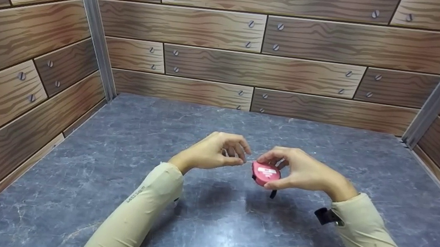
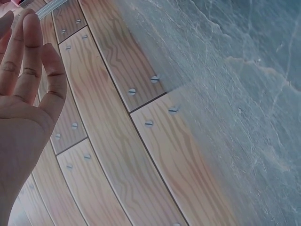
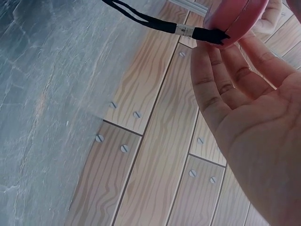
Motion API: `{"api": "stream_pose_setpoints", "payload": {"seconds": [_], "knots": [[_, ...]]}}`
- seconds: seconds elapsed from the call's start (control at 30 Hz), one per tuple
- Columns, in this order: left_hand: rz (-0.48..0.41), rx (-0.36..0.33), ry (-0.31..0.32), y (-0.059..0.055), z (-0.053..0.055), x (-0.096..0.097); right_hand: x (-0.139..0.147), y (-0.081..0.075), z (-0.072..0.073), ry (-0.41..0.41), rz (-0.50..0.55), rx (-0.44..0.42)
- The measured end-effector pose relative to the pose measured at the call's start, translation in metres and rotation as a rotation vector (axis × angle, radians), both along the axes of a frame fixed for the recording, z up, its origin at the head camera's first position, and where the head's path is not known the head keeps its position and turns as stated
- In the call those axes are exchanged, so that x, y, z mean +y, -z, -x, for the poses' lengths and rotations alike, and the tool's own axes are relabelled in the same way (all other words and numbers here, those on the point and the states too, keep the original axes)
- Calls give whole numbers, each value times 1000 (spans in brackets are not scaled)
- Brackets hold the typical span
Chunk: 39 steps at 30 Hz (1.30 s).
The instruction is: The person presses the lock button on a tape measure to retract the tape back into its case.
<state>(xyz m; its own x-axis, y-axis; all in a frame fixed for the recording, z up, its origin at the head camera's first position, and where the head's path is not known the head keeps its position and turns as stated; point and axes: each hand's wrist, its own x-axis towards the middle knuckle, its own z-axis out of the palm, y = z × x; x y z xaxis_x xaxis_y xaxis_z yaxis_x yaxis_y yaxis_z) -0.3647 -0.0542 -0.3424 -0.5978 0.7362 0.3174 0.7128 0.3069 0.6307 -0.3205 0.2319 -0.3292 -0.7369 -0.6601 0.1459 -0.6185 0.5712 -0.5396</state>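
Note:
A small red tape measure [image 1: 266, 174] with a white label and black edging is held by my right hand [image 1: 306, 172], thumb at its near side and fingers at its far side. From its body hangs a black wrist strap [image 3: 155, 23], with a pale metal-like clip, in the right wrist view. My left hand [image 1: 221, 152] hovers just left of the tape measure, fingers loosely bent and nothing visible in them. Those bent fingers [image 2: 30, 70] also show in the left wrist view, where only a sliver of the red case appears at the top corner.
Under both hands lies a grey-blue marbled tabletop [image 1: 129, 139]. Wood-plank-patterned walls [image 1: 209, 62] with printed screws enclose it at the back and sides. Grey metal posts [image 1: 97, 31] stand in the back corners. A black band [image 1: 326, 216] sits by the right sleeve cuff.

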Motion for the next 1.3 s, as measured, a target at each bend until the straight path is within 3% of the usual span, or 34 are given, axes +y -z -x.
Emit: {"api": "stream_pose_setpoints", "payload": {"seconds": [0.3, 0.77, 1.3], "knots": [[-4, -19, 2, -1, 2, -3, 1, 3, 4, 17, -6, -36], [-8, -16, -46, -2, 5, -12, 10, 17, 19, 24, 3, -67], [0, -40, -66, -4, 4, -15, 5, 38, 39, 74, -101, -103]]}}
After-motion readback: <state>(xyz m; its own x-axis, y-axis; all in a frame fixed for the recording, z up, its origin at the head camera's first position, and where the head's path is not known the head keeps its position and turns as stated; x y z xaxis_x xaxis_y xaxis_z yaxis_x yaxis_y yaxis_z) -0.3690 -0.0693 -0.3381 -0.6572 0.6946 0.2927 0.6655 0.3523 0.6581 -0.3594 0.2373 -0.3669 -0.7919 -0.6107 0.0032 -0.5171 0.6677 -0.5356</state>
